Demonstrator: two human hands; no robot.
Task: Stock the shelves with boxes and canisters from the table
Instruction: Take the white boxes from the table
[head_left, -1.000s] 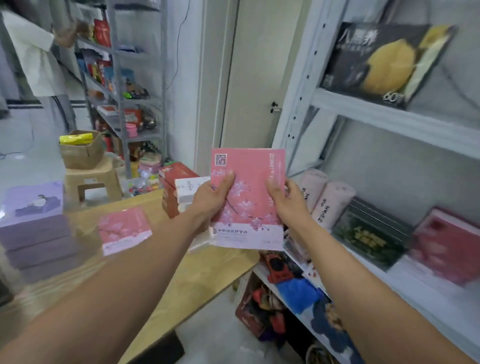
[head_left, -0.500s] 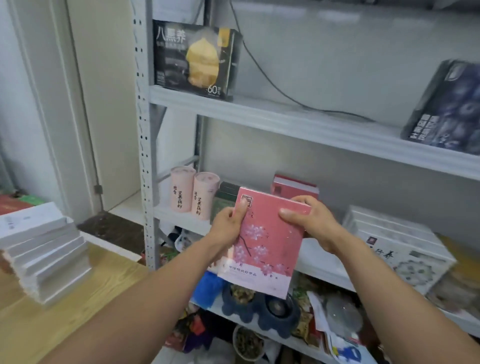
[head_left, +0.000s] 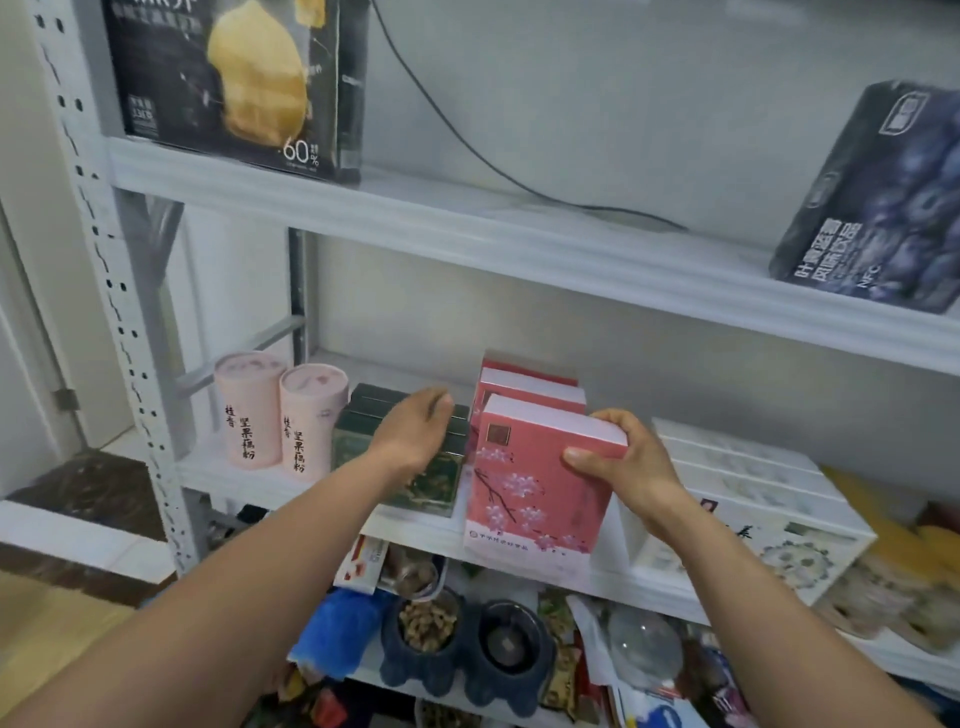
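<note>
A pink box with a cherry-blossom print (head_left: 535, 488) stands upright at the front of the middle shelf (head_left: 415, 535). My right hand (head_left: 623, 462) grips its upper right corner, thumb on the front face. Behind it stand two more pink boxes (head_left: 524, 389). My left hand (head_left: 415, 426) is off the box and hovers with relaxed fingers over the dark green boxes (head_left: 415, 467) to the left. Two pink canisters (head_left: 283, 421) with black writing stand further left.
White patterned boxes (head_left: 753, 493) lie right of the pink box. The upper shelf (head_left: 467, 228) holds a black box with a yellow fruit picture (head_left: 234, 78), a dark blue box (head_left: 878, 202) and a cable. The lower shelf is crowded with bowls and packets (head_left: 467, 649). A wooden table corner (head_left: 41, 623) shows at lower left.
The view turned from the table to the shelf. The pink box went from both hands in the air down onto the middle shelf, and my left hand let go of it.
</note>
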